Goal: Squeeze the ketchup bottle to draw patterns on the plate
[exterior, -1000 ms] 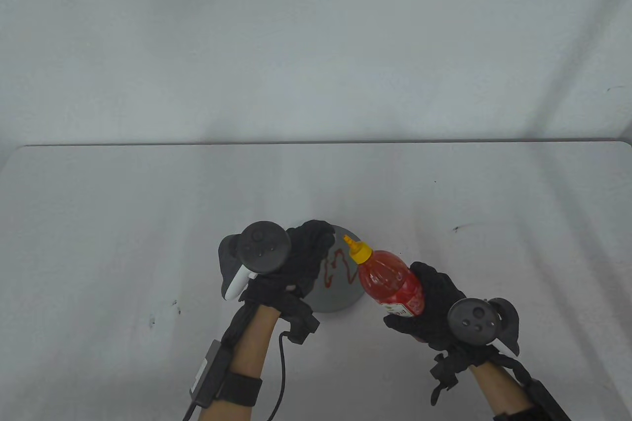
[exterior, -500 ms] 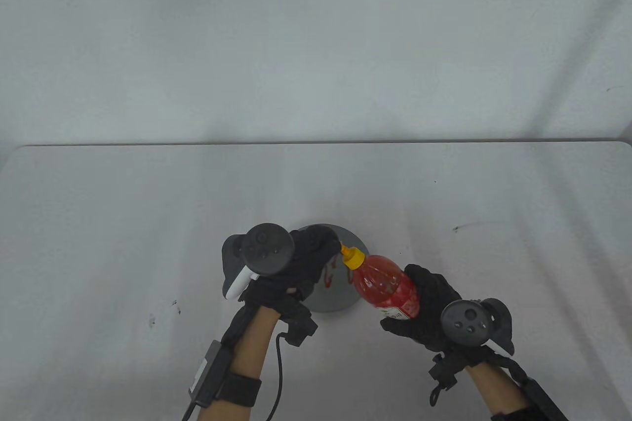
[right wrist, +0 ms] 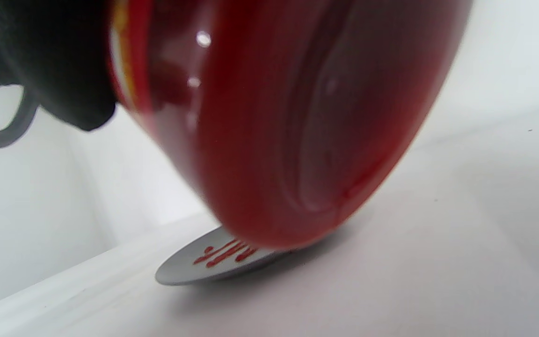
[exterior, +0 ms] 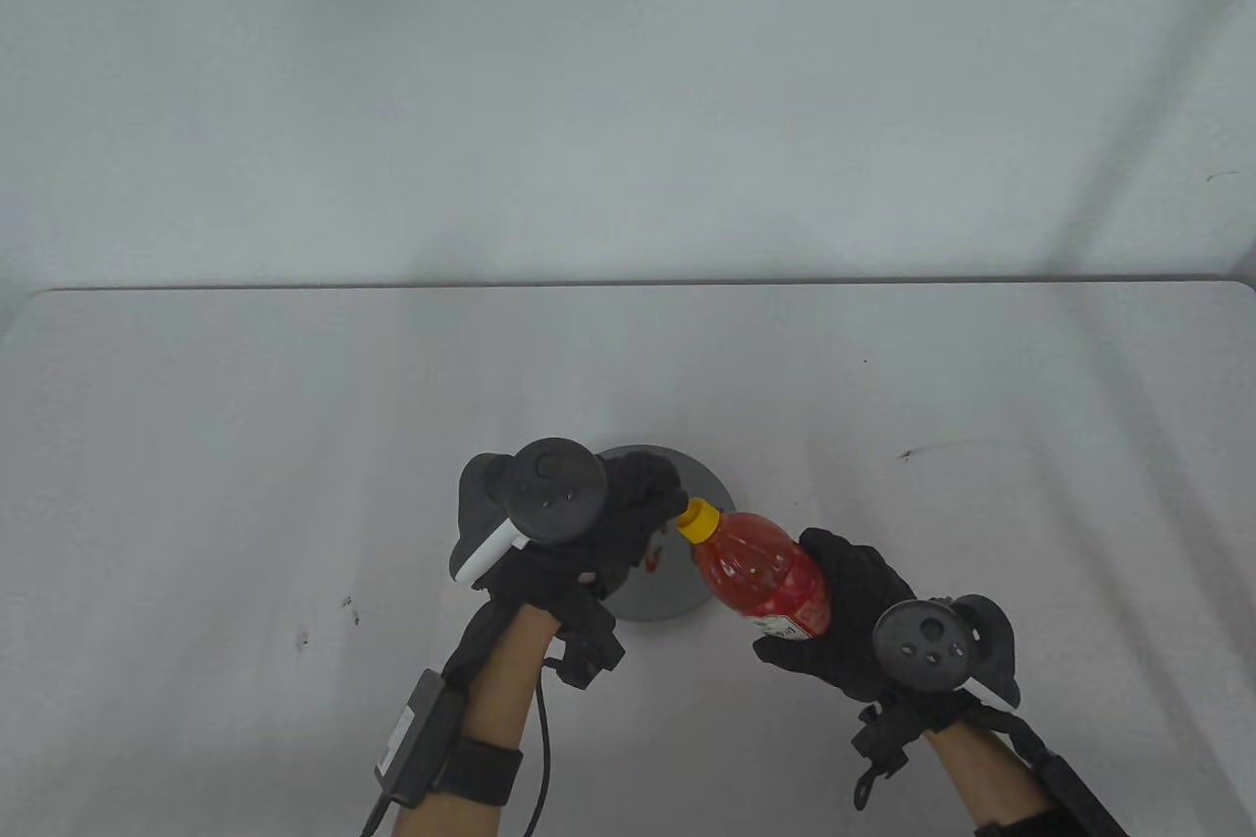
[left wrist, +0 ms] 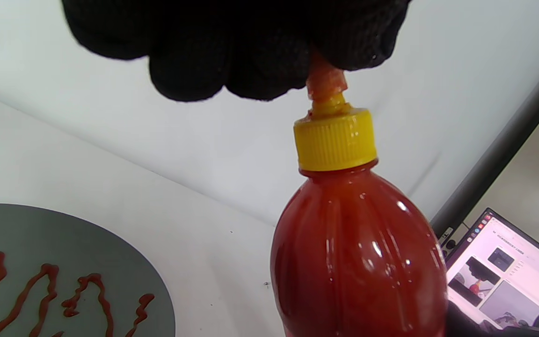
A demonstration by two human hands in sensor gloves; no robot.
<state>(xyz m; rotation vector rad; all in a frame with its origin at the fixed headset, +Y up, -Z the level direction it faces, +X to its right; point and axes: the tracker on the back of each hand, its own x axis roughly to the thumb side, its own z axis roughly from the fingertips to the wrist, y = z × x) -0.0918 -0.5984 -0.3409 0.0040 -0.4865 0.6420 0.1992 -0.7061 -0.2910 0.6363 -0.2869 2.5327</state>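
Black-gloved right hand (exterior: 849,616) grips the tilted ketchup bottle (exterior: 760,572); left hand (exterior: 613,523) fingertips (left wrist: 251,70) pinch its nozzle above the plate (exterior: 677,597)

We wore black knitted sensor gloves on both hands: the left hand (exterior: 608,523) and the right hand (exterior: 844,611) were covered to the wrist in the same dark weave, its coarse texture plain on the fingers (left wrist: 232,51) in the left wrist view. A dark grey tracker (exterior: 554,492) with a round, button-dotted face and a white underside sat on the back of our left hand; a matching tracker (exterior: 927,646) sat on the right. Black straps (exterior: 589,646) bound our wrists. A flat black box (exterior: 417,739) with a white label was strapped to our left forearm by a black band (exterior: 481,773), and a thin black cable (exterior: 542,758) ran alongside it.
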